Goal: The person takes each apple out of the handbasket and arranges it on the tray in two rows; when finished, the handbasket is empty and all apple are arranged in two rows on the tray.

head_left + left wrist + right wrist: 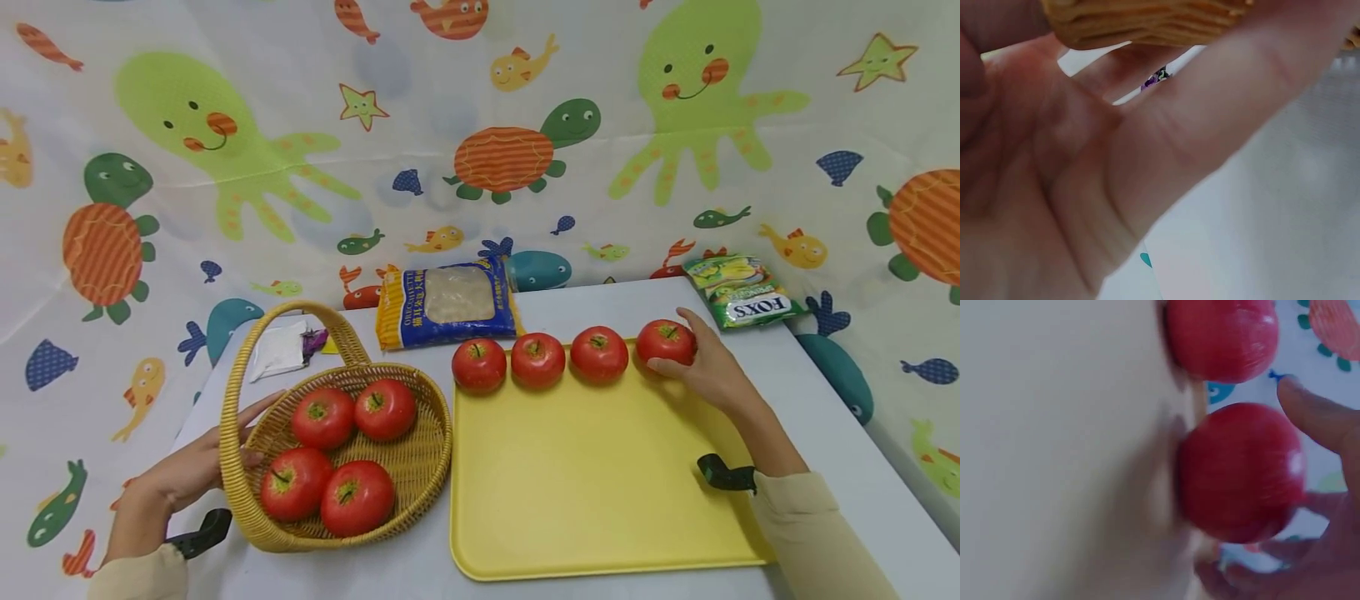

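Observation:
My left hand (191, 467) holds the left side of a wicker basket (429, 492); in the left wrist view the basket's edge (1147, 25) lies between thumb and fingers. Inside the basket are several red apples (358, 498). Along the far edge of a yellow tray (600, 492) stands a row of red apples (537, 361). At the row's right end, my right hand (708, 367) is spread around the last apple (663, 342). In the right wrist view, the thumb (1316, 415) stands slightly apart from that apple (1241, 472), with the fingers behind it.
Behind the tray lies a blue and yellow pasta bag (450, 304). A green Fox's packet (742, 292) is at the back right. Beyond the basket's handle (232, 450) lies a white packet (277, 350). A printed sea-animal cloth (420, 83) hangs behind the white table.

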Available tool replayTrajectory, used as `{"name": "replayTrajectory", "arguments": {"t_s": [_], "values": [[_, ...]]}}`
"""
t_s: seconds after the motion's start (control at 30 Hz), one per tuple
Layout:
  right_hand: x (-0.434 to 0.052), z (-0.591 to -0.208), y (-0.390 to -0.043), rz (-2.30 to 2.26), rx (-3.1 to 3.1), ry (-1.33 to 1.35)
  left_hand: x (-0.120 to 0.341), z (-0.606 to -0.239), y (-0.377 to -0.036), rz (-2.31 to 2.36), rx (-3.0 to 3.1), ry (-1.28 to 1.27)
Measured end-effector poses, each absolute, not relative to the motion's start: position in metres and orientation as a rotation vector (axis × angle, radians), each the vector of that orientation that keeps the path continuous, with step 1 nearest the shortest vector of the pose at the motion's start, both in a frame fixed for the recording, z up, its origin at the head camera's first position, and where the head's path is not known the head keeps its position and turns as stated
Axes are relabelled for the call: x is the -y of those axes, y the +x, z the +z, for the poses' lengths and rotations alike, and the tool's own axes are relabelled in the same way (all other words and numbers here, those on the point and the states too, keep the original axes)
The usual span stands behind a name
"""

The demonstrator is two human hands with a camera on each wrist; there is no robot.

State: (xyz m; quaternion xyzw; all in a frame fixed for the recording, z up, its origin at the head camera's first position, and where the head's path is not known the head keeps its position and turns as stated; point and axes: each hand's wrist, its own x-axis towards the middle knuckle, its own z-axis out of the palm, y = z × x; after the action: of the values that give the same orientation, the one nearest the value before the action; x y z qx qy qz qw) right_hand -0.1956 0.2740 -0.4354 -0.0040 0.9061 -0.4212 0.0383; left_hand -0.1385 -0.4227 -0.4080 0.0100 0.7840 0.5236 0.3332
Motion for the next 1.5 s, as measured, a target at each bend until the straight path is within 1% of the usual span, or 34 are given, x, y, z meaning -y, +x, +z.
{"name": "replayTrajectory", "arguments": {"t_s": [0.1, 0.17, 0.3, 0.4, 0.57, 0.73, 0.83, 0.97, 1.07, 1.27, 1.5], "values": [[-0.264, -0.419, -0.186, -1.195, -2.99, -0.082, 0.42, -0.408, -0.139, 1.362, -2.054, 0.006], [-0.25, -0.404, -0.181, -1.167, -3.112, -0.159, 0.42, -0.409, -0.139, 1.361, -2.057, -0.014], [-0.206, -0.378, -0.174, -1.195, -3.185, -0.395, 0.42, -0.409, -0.139, 1.365, -2.061, -0.027], [-0.167, -0.369, -0.167, -1.21, -3.117, -0.565, 0.42, -0.409, -0.139, 1.368, -2.063, -0.011], [-0.094, -0.369, -0.16, -1.137, -2.963, -0.893, 0.42, -0.409, -0.139, 1.383, -2.052, -0.008], [-0.024, -0.379, -0.162, -0.862, -2.834, -1.324, 0.424, -0.41, -0.138, 1.394, -2.049, -0.008], [0.008, -0.387, -0.164, -0.714, -2.779, -1.458, 0.425, -0.41, -0.138, 1.406, -2.035, 0.018], [0.036, -0.396, -0.167, -0.573, -2.78, -1.512, 0.425, -0.41, -0.138, 1.422, -2.01, 0.064], [0.048, -0.403, -0.168, -0.496, -2.791, -1.499, 0.425, -0.412, -0.139, 1.421, -2.02, 0.106], [0.061, -0.416, -0.167, -0.377, -2.825, -1.39, 0.424, -0.412, -0.138, 1.399, -2.049, 0.084], [0.07, -0.425, -0.17, -0.27, -2.946, -1.343, 0.422, -0.412, -0.139, 1.388, -2.033, 0.023]]}}
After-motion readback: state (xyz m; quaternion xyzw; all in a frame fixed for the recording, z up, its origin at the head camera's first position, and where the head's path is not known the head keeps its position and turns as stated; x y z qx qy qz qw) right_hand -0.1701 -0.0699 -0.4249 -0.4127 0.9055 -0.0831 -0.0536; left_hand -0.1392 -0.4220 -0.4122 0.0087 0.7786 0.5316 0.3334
